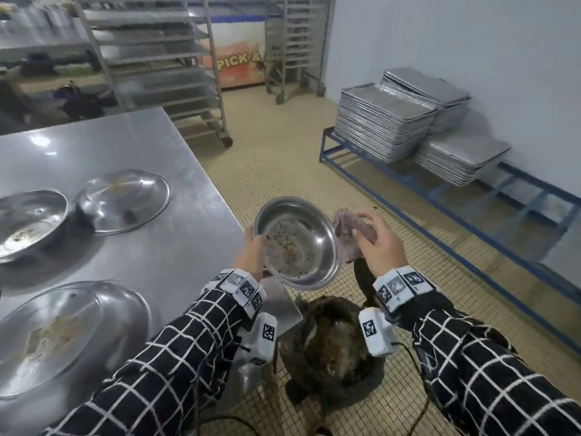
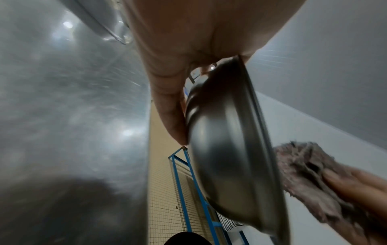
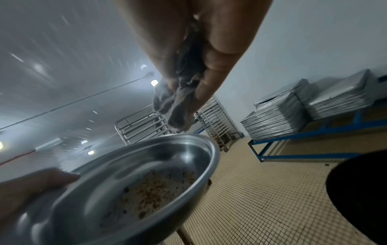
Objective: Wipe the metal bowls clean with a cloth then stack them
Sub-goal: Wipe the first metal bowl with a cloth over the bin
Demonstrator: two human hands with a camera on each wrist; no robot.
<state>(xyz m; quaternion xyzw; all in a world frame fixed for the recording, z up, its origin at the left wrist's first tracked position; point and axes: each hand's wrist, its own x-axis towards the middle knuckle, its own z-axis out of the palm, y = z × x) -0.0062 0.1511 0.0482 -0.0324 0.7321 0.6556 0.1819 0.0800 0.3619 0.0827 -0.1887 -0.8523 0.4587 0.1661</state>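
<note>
My left hand (image 1: 253, 253) grips the near-left rim of a metal bowl (image 1: 301, 243), held tilted in the air past the table's right edge. Food crumbs speckle its inside (image 3: 155, 194). In the left wrist view my thumb presses the bowl's outer wall (image 2: 228, 149). My right hand (image 1: 377, 243) clutches a crumpled pinkish-grey cloth (image 1: 352, 231) just right of the bowl, apart from it. The cloth (image 3: 184, 99) hangs from my fingers above the bowl's rim. Three other metal bowls lie on the steel table (image 1: 163, 247): one upright and dirty (image 1: 28, 225), two upside down (image 1: 125, 199) (image 1: 72, 325).
A dark bin with waste (image 1: 333, 341) stands on the tiled floor under the held bowl. Stacks of baking trays (image 1: 386, 121) sit on a blue frame along the right wall. Tray racks on wheels (image 1: 176, 73) stand behind the table.
</note>
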